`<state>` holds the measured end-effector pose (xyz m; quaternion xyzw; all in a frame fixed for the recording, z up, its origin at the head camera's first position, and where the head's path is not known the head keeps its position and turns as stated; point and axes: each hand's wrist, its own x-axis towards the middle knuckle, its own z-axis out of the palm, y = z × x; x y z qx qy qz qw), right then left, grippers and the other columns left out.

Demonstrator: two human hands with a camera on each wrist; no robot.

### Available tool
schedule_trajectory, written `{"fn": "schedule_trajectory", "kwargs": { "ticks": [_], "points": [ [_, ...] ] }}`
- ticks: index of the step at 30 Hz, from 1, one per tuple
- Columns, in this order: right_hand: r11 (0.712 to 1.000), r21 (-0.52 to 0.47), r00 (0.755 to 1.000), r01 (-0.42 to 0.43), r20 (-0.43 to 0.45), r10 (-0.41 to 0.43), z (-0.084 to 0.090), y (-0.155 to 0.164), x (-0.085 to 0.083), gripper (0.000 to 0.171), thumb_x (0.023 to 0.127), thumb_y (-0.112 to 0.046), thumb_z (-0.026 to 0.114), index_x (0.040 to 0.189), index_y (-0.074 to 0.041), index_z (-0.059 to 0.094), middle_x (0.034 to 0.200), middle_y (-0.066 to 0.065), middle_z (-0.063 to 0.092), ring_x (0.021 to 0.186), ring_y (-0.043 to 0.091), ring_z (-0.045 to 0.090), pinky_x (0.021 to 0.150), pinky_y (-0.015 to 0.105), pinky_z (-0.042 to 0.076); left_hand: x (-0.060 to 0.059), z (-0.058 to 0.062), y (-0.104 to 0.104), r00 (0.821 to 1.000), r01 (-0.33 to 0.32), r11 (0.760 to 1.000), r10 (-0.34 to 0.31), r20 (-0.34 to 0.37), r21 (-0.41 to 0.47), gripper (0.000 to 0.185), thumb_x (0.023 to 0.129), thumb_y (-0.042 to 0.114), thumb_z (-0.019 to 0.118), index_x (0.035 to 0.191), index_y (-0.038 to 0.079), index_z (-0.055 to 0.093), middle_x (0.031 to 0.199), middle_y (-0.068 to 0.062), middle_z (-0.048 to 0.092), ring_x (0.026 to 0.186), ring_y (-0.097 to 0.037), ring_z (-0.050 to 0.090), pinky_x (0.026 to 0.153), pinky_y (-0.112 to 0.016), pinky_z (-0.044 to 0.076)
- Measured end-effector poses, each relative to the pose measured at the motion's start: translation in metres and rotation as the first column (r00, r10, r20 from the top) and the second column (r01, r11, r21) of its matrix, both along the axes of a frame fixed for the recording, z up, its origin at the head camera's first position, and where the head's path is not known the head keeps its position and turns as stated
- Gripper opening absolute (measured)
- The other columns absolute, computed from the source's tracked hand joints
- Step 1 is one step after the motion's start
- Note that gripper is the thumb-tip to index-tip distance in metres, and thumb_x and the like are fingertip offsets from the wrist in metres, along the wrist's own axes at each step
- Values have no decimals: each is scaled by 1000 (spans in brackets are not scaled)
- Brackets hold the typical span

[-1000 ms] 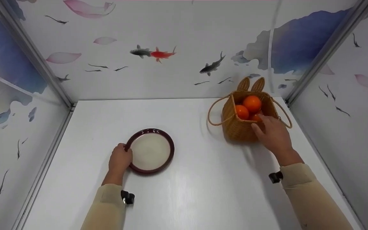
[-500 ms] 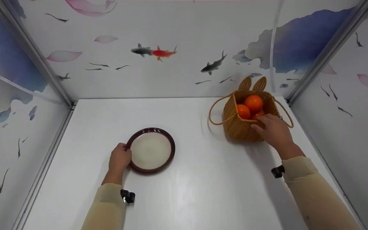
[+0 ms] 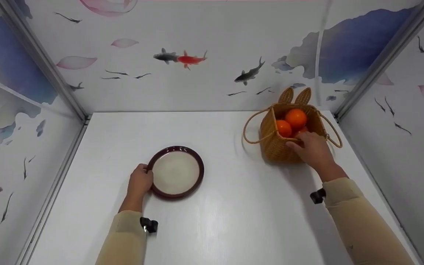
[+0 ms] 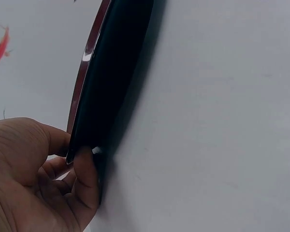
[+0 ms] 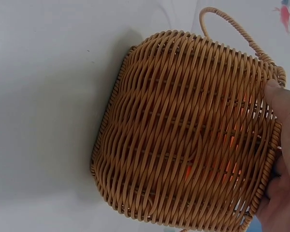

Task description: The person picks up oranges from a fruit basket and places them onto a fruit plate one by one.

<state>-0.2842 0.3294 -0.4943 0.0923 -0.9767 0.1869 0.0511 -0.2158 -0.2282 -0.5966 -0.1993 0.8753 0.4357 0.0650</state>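
Note:
A round plate [image 3: 177,172] with a dark red rim and pale centre lies on the white table. My left hand [image 3: 140,182] holds its left edge, fingers curled round the rim [image 4: 87,140]. At the back right stands a woven basket [image 3: 276,151] with two ear shapes and loop handles; it holds oranges [image 3: 295,117], one partly hidden. My right hand [image 3: 311,149] is at the basket's near rim, fingers reaching over it inside, thumb on the outer wall. In the right wrist view the basket [image 5: 183,135] fills the frame with the thumb [image 5: 284,111] against its rim.
The white table [image 3: 234,221] is boxed in by walls painted with fish and petals at the left, back and right. Metal posts [image 3: 377,59] stand in the two back corners. The basket sits close to the right wall.
My right hand has moved forward, from beside the basket to over its near rim. The left hand and plate have stayed put.

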Motion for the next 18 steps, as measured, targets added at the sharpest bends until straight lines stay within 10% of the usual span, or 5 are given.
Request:
{"fn": "schedule_trajectory", "kwargs": {
  "ticks": [18],
  "points": [
    [999, -24, 998, -48, -49, 47, -2, 1, 2, 29, 99, -37, 71, 91, -11, 64, 80, 7, 59, 78, 27, 50, 69, 38, 40, 2, -5, -1, 1000, 4, 1000, -4, -21, 2, 45, 106, 21, 43, 145, -2, 50, 132, -25, 62, 117, -35, 60, 99, -47, 50]
  ]
}}
